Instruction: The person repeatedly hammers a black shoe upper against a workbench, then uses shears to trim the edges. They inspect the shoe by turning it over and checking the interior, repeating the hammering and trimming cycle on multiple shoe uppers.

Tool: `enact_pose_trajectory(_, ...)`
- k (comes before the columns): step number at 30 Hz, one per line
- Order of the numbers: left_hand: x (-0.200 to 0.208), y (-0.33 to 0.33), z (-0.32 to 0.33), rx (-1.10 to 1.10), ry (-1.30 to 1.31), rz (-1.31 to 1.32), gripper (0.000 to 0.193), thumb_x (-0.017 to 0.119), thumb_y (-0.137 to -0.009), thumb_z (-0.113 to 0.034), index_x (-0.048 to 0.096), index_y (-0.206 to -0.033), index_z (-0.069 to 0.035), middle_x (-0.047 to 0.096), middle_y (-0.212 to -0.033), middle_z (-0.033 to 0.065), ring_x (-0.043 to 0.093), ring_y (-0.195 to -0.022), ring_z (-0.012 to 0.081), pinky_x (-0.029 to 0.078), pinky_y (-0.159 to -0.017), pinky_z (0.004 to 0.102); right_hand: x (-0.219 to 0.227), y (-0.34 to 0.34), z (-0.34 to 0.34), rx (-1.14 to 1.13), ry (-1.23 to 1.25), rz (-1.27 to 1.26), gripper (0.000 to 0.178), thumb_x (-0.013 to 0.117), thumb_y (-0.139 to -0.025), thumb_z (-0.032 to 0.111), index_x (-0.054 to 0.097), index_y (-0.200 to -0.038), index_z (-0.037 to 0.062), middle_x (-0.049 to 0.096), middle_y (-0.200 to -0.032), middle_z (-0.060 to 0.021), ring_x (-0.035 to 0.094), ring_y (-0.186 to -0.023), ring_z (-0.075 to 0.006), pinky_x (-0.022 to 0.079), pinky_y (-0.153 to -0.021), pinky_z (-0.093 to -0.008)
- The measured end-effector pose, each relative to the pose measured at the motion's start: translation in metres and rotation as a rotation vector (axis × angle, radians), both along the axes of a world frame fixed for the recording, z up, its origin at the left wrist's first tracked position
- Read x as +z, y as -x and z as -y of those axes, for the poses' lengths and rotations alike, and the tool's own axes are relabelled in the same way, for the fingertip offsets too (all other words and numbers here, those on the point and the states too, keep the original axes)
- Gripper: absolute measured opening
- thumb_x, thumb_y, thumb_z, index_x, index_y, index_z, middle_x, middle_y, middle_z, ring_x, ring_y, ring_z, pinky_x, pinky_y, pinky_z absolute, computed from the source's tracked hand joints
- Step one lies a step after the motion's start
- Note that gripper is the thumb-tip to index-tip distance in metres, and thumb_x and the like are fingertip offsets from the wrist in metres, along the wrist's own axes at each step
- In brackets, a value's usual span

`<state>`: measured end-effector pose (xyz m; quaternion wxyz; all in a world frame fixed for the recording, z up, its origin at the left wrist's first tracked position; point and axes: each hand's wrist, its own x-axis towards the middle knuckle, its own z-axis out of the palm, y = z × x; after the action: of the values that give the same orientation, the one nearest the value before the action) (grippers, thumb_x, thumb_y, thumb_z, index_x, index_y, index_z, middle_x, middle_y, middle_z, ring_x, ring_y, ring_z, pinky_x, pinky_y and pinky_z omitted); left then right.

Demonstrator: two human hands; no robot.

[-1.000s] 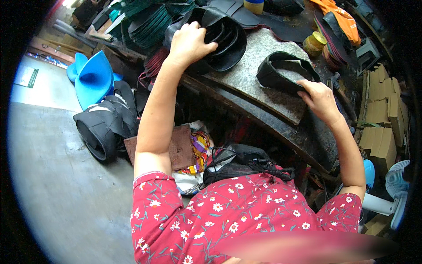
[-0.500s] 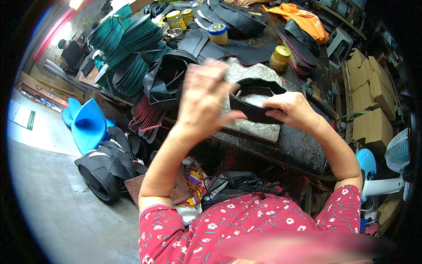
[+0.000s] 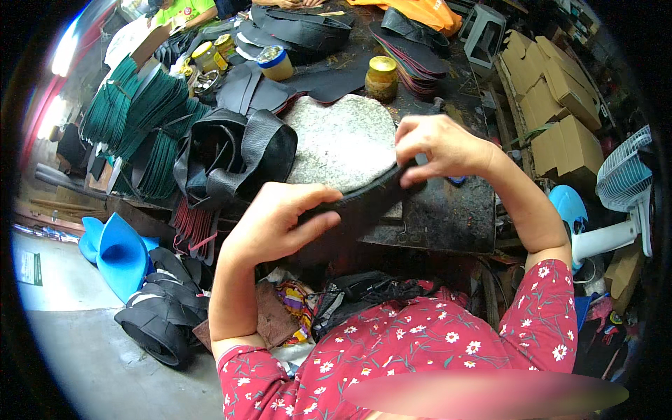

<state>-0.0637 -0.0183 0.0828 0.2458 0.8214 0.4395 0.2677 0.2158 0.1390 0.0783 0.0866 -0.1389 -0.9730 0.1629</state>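
A black leather band (image 3: 374, 199) is stretched between my two hands along the near edge of a pale, rough stone slab (image 3: 339, 136). Its lower part is blurred and dark. My left hand (image 3: 276, 220) pinches the band's left end between thumb and fingers. At the other end, my right hand (image 3: 444, 148) grips it with curled fingers, a little higher and farther away. Left of the slab lies a heap of looped black leather pieces (image 3: 231, 157), close to my left hand.
Beyond the slab stand a yellow-lidded jar (image 3: 381, 78) and a blue-lidded jar (image 3: 275, 63). Stacks of green-edged sheets (image 3: 133, 133) rise at left. Cardboard boxes (image 3: 567, 150) and a fan (image 3: 625, 171) are at right. Another person's hands (image 3: 290, 3) rest at the far edge.
My left hand, raised and blurred before, has come down onto the band's left end. The band was a loop on the slab; now it is stretched at the near edge. The view has shifted right.
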Motion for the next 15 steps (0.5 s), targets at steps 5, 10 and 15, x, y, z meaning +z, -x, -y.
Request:
enact_pose_trajectory(5,-0.03,-0.009,-0.022,0.2,-0.303,-0.496,0.019,0.068,-0.075,-0.006,0.062,-0.092,-0.007,0.061,-0.09,0.0107,0.062,-0.087,0.0308,0.051,-0.074,0.0407,-0.01,-0.014,-0.054,-0.062,0.426,-0.198,0.027,0.075,-0.083,0.025,0.074,-0.103,0.0078,0.072,-0.097,-0.0039,0.064,-0.089,-0.0144,0.051,-0.079,-0.0307)
enact_pose_trajectory(10,-0.091,-0.042,-0.031,0.307,-0.451,-0.456,0.039,0.073,-0.064,-0.013,0.062,-0.101,-0.009,0.064,-0.101,0.0074,0.06,-0.093,0.0273,0.045,-0.084,0.0422,-0.045,-0.015,-0.239,-0.694,0.058,-0.302,0.036,0.064,-0.092,0.029,0.068,-0.119,0.0043,0.071,-0.112,-0.0052,0.063,-0.105,-0.0159,0.047,-0.096,-0.0316)
enact_pose_trajectory(15,-0.127,-0.054,-0.031,0.368,-0.644,-0.536,0.027,0.069,-0.068,-0.018,0.064,-0.094,-0.01,0.062,-0.086,0.0023,0.058,-0.074,0.0201,0.045,-0.074,0.0364,-0.092,-0.001,-0.372,-1.005,-0.392,-0.379,0.063,0.071,-0.086,0.034,0.051,-0.136,0.0019,0.058,-0.13,-0.023,0.052,-0.126,-0.0346,0.041,-0.107,-0.0417)
